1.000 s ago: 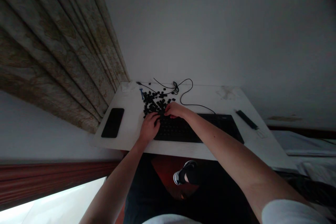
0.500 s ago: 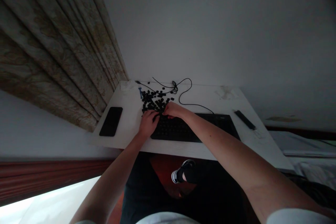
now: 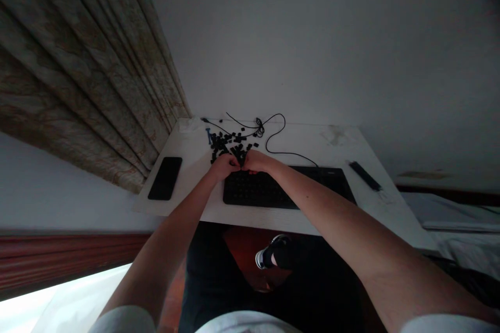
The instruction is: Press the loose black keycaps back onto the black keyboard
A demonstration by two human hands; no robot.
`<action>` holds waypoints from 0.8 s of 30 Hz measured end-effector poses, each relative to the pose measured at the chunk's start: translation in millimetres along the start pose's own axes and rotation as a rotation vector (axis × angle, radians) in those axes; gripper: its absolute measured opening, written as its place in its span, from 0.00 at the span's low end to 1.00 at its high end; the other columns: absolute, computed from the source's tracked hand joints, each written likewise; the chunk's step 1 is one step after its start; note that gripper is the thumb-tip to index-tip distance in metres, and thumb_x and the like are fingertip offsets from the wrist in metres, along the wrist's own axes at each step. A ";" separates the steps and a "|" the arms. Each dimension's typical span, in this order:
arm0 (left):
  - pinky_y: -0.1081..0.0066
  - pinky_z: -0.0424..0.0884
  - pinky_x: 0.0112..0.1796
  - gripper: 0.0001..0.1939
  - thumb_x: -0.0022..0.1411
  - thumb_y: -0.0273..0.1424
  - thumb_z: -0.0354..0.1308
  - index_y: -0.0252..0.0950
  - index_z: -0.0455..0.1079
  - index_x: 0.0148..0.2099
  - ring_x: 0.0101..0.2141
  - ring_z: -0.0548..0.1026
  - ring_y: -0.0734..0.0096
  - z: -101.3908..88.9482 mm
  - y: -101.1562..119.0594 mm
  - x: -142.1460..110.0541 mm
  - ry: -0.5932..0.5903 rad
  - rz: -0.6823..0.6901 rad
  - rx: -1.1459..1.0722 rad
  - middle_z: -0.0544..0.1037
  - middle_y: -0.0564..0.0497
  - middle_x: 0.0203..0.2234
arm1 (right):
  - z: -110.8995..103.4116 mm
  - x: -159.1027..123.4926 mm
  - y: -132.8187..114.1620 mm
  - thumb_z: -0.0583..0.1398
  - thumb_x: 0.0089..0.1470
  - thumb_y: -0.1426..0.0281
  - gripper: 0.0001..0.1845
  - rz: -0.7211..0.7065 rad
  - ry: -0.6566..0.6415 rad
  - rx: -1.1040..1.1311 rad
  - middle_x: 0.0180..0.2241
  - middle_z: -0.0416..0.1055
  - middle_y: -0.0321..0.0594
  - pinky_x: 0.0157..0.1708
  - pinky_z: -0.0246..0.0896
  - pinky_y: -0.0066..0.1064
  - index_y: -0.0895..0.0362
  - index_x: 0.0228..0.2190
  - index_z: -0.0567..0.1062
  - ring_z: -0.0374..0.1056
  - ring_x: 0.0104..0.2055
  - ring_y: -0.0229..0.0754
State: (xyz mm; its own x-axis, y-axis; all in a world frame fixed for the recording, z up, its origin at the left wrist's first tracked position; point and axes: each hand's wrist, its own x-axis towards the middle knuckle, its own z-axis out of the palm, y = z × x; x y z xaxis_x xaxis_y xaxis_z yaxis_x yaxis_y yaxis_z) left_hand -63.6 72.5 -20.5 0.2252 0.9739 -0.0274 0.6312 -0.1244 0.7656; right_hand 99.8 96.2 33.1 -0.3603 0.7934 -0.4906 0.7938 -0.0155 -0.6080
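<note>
A black keyboard [image 3: 258, 191] lies along the front of the white desk. Over its back left corner, my left hand [image 3: 226, 165] and my right hand [image 3: 253, 161] meet, fingertips almost touching. Both hands are closed, fingers pinched together. Whatever is between the fingers is too small and dark to make out. Just behind the hands spreads a heap of loose black keycaps [image 3: 221, 143], partly covered by them. My right forearm crosses over the keyboard and hides part of its keys.
Left on the desk [image 3: 203, 208] lies a black phone [image 3: 165, 178]. A blue tool [image 3: 209, 136] sits beside the keycaps. The keyboard's black cable [image 3: 289, 153] loops at the back. A dark strip-shaped object [image 3: 365, 176] lies at the right. A patterned curtain [image 3: 117, 62] hangs at the left.
My left hand has moved from beside the keyboard's left edge up and right to meet my right hand, its fingers closing. My right hand has stayed nearly in place.
</note>
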 end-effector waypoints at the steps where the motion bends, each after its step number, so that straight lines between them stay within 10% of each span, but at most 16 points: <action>1: 0.72 0.66 0.31 0.04 0.50 0.29 0.67 0.34 0.77 0.28 0.27 0.70 0.73 0.3 -0.2 0.8 -0.007 -0.020 -0.005 0.73 0.55 0.22 | 0.9 0.9 0.3 0.67 0.46 0.79 0.05 0.001 0.006 -0.020 0.14 0.70 0.39 0.21 0.70 0.28 0.62 0.21 0.77 0.70 0.19 0.40; 7: 0.70 0.70 0.37 0.07 0.55 0.25 0.61 0.35 0.78 0.36 0.33 0.75 0.70 -10.4 -3.4 -2.9 0.008 0.036 -0.200 0.79 0.52 0.30 | 0.3 3.8 1.9 0.68 0.45 0.79 0.05 0.029 -0.037 0.037 0.12 0.67 0.36 0.21 0.69 0.26 0.62 0.22 0.77 0.69 0.18 0.39; 14: 0.68 0.72 0.41 0.10 0.60 0.22 0.54 0.37 0.76 0.38 0.35 0.75 0.70 -25.2 -14.4 -36.4 0.445 0.025 -0.081 0.78 0.50 0.35 | -5.9 -2.6 9.0 0.68 0.49 0.77 0.09 0.028 -0.063 0.218 0.16 0.71 0.37 0.21 0.65 0.24 0.61 0.21 0.74 0.69 0.19 0.37; 24: 0.62 0.73 0.47 0.11 0.62 0.21 0.53 0.38 0.74 0.40 0.41 0.75 0.65 -14.9 -20.8 -75.4 0.533 0.111 0.083 0.75 0.48 0.38 | 4.4 0.4 0.8 0.68 0.49 0.69 0.13 -0.012 0.096 -0.218 0.15 0.69 0.39 0.25 0.60 0.27 0.59 0.18 0.75 0.70 0.23 0.40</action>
State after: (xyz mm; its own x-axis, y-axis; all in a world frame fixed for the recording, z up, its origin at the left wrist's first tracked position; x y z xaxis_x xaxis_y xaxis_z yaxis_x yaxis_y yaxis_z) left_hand -104.8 4.5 -24.8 -0.0995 0.9126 0.3967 0.6862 -0.2258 0.6915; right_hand 98.2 93.8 29.7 -0.3307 0.8471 -0.4160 0.8805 0.1182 -0.4592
